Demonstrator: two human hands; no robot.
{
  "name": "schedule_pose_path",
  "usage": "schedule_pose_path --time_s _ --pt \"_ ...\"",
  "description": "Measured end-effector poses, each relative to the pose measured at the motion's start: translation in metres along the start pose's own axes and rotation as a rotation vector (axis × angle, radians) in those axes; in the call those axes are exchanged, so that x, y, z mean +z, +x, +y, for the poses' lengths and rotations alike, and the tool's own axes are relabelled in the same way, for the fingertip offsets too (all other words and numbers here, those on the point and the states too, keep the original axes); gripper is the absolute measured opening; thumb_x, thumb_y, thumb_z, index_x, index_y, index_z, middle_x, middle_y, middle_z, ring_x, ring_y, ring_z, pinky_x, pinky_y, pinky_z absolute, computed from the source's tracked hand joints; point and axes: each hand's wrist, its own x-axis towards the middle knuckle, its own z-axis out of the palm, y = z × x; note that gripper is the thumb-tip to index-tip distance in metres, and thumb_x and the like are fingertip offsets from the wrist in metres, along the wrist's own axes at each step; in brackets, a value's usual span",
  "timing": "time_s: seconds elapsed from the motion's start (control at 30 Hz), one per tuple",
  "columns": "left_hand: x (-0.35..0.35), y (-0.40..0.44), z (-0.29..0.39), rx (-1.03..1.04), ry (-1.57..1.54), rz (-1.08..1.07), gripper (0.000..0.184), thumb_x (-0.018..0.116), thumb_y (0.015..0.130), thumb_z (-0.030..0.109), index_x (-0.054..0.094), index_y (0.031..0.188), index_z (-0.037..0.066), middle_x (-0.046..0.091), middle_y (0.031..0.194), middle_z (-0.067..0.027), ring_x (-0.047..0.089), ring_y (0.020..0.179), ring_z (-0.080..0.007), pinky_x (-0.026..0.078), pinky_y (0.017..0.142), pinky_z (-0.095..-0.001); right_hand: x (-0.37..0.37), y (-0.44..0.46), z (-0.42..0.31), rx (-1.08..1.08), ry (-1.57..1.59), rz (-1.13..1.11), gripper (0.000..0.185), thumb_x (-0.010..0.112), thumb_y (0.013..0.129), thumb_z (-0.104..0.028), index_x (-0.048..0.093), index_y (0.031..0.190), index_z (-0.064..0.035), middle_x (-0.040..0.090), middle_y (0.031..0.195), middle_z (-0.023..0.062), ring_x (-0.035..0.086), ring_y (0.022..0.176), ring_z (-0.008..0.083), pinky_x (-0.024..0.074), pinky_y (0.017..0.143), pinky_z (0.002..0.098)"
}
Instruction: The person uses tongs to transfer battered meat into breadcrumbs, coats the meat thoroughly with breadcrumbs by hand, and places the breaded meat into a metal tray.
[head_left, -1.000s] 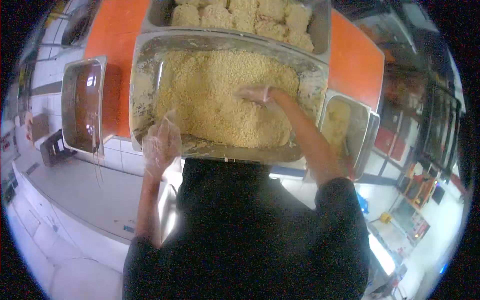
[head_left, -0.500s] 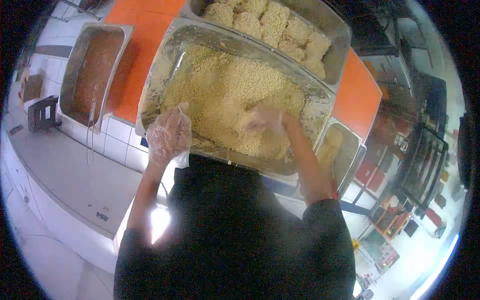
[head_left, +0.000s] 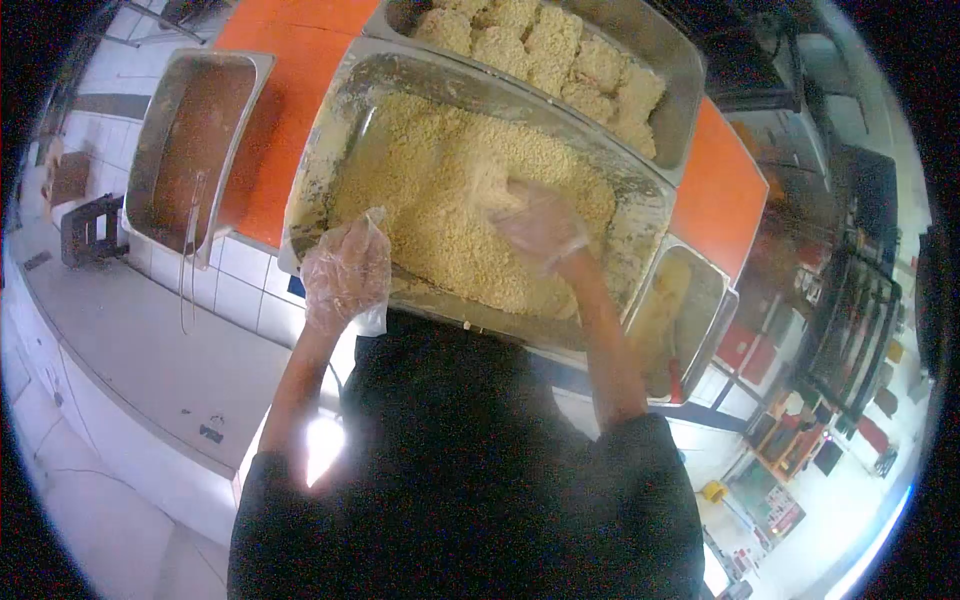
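A deep metal pan (head_left: 455, 75) holds a bed of pale yellow coarse crumbs (head_left: 450, 240). My left hand (head_left: 347, 268), in a clear plastic glove, is closed at the pan's near left rim; its fingertips are partly hidden. Over the middle of the crumbs is my right hand (head_left: 543, 226), also gloved, palm down. Its fingers stretch out to the left, slightly blurred, against a raised mound of crumbs (head_left: 487, 188). I cannot see whether anything lies under that mound.
Behind stands another metal pan (head_left: 685, 95) with several crumb-coated pieces (head_left: 550, 45). Left is a metal pan (head_left: 190, 150) with tongs (head_left: 192, 235) hanging over its edge. A smaller metal container (head_left: 705, 290) with a red-handled tool (head_left: 675, 380) sits right. The counter (head_left: 280, 120) is orange.
My right hand has swept a little up and right through the crumbs, and its fingers have straightened out. The crumb mound by its fingertips has risen. My left hand stays at the rim.
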Motion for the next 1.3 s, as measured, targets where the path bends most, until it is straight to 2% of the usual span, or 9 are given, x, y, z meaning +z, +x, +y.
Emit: schedule_pose_path --time_s 0.13,0.33,0.63,0.73,0.83,0.9,1.03,1.23,1.3 --pt "-0.018 0.008 0.011 0.169 0.09 0.029 0.023 0.058 0.082 0.016 0.061 0.102 0.006 0.064 0.087 -0.014 0.063 0.073 -0.0306 0.053 0.063 -0.0392 0.006 -0.006 -0.045 0.133 -0.51 0.007 0.039 0.059 0.081 -0.032 0.062 0.109 -0.0053 0.047 0.133 0.0175 0.045 0.121 0.0324 0.0356 0.101 0.0409" --pt "0.029 -0.007 0.003 0.265 0.545 -0.428 0.045 0.057 0.077 0.02 0.054 0.12 0.009 0.064 0.105 -0.0079 0.063 0.082 -0.0238 0.054 0.067 -0.0378 0.061 -0.089 0.004 0.346 -0.168 -0.034 0.034 0.055 0.081 -0.026 0.059 0.108 -0.0066 0.054 0.118 0.0159 0.051 0.11 0.0315 0.0407 0.094 0.0411" --pt "0.047 0.048 0.028 -0.015 -0.404 -1.149 0.054 0.065 0.073 0.021 0.053 0.122 0.003 0.056 0.123 -0.0156 0.051 0.117 -0.0249 0.036 0.104 -0.0396 0.1 -0.099 0.034 0.258 0.08 -0.269 0.025 0.056 0.081 -0.019 0.053 0.104 -0.0083 0.061 0.084 0.0116 0.059 0.079 0.0274 0.0465 0.078 0.0381" --pt "0.09 0.023 -0.002 0.469 -0.376 -0.379 0.034 0.054 0.084 0.024 0.056 0.112 0.004 0.06 0.101 -0.0153 0.06 0.086 -0.0275 0.05 0.073 -0.0389 0.093 -0.078 0.042 0.382 0.39 -0.161 0.029 0.058 0.082 -0.017 0.054 0.108 -0.0065 0.061 0.087 0.0134 0.059 0.082 0.0303 0.0479 0.076 0.039" --pt "0.051 0.052 0.013 -0.082 -1.317 -0.647 0.034 0.055 0.082 0.021 0.056 0.11 0.002 0.06 0.101 -0.0174 0.059 0.09 -0.0288 0.05 0.073 -0.041 0.082 -0.071 0.034 0.478 0.607 -0.094 0.031 0.059 0.082 -0.015 0.054 0.112 -0.0053 0.061 0.089 0.0146 0.059 0.084 0.0323 0.0488 0.075 0.0397" --pt "0.033 0.07 0.029 0.431 0.346 -0.206 0.041 0.052 0.083 0.027 0.054 0.117 0.003 0.061 0.103 -0.0156 0.058 0.093 -0.0291 0.05 0.075 -0.0392 0.066 -0.06 0.025 0.508 0.413 0.19 0.033 0.055 0.087 -0.019 0.053 0.117 -0.0065 0.062 0.094 0.0146 0.059 0.09 0.0315 0.0478 0.081 0.0407" --pt "0.053 0.11 0.063 -0.096 -0.289 -0.623 0.045 0.053 0.083 0.028 0.053 0.118 0.0 0.057 0.111 -0.0169 0.057 0.094 -0.031 0.049 0.076 -0.0432 0.051 -0.034 0.014 0.325 -0.084 0.5 0.036 0.05 0.091 -0.026 0.051 0.122 -0.0068 0.063 0.1 0.0146 0.058 0.098 0.0315 0.0449 0.089 0.0412" --pt "0.117 0.077 0.047 0.261 0.362 -0.507 0.05 0.054 0.082 0.03 0.049 0.126 0.007 0.052 0.116 -0.0195 0.054 0.1 -0.0353 0.044 0.08 -0.0511 0.058 -0.014 0.021 0.537 -0.017 -0.242 0.053 0.052 0.086 -0.04 0.049 0.127 -0.0054 0.055 0.123 0.0185 0.051 0.114 0.0313 0.0375 0.1 0.0413" --pt "0.144 0.058 0.03 0.493 0.142 -0.166 0.054 0.056 0.081 0.027 0.045 0.131 0.006 0.054 0.115 -0.0189 0.055 0.099 -0.0325 0.045 0.08 -0.0485 0.066 -0.031 0.034 0.418 0.138 -0.058 0.055 0.055 0.083 -0.042 0.05 0.128 -0.01 0.058 0.118 0.0172 0.051 0.115 0.0317 0.0383 0.099 0.0414"
